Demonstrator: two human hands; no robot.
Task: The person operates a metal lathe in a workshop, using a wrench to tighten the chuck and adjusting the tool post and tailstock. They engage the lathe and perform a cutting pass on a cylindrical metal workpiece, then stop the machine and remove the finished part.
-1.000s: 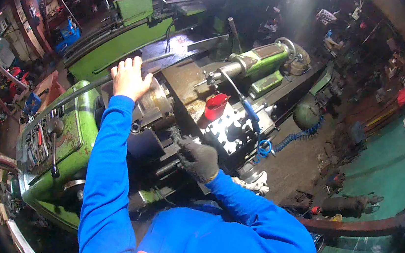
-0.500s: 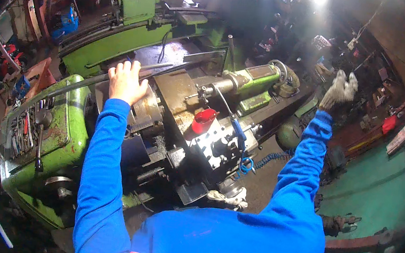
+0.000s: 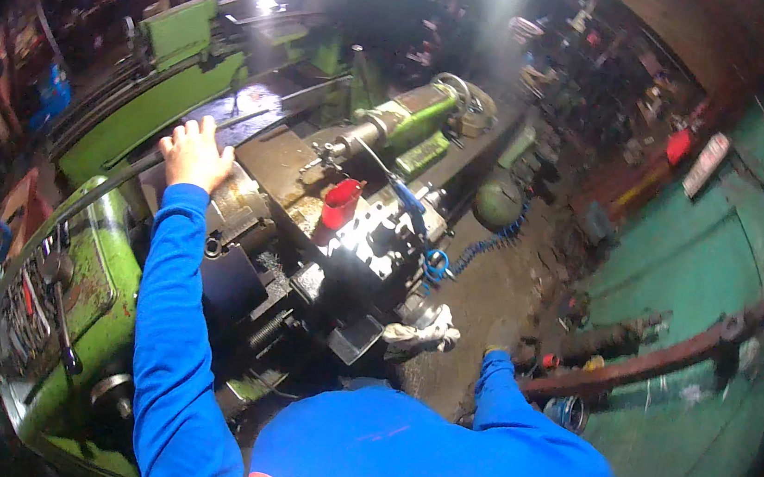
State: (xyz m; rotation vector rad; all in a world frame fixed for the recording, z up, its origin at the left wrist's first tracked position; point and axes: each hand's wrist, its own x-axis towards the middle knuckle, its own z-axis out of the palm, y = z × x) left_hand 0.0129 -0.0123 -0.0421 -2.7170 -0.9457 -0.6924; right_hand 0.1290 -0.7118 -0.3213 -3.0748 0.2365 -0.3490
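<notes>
My bare left hand [image 3: 195, 156] lies at the long dark curved rim [image 3: 143, 162] that runs over the green lathe headstock [image 3: 115, 252]. Its fingers are spread; the fingertips are at the rim, and I cannot tell how firmly they press. Just below the hand is the lathe chuck [image 3: 241, 205]. A red cup [image 3: 340, 204] stands on the tool carriage [image 3: 372, 242], with a blue air gun [image 3: 408, 197] beside it. My right hand [image 3: 502, 335], in a pale glove, is low on the right, above the floor and smeared by motion. Nothing distinct shows in it.
A white rag [image 3: 419, 331] hangs at the carriage front. A coiled blue hose [image 3: 493, 248] trails toward a round green tank [image 3: 498, 202]. Loose hand tools [image 3: 26, 304] lie on the headstock. On the right, a rusty beam [image 3: 638, 368] crosses the green floor [image 3: 652, 234].
My right arm has swung from its far-right reach down and back toward my body. My left hand stays at the rim. The view has turned right, so the lathe sits farther left.
</notes>
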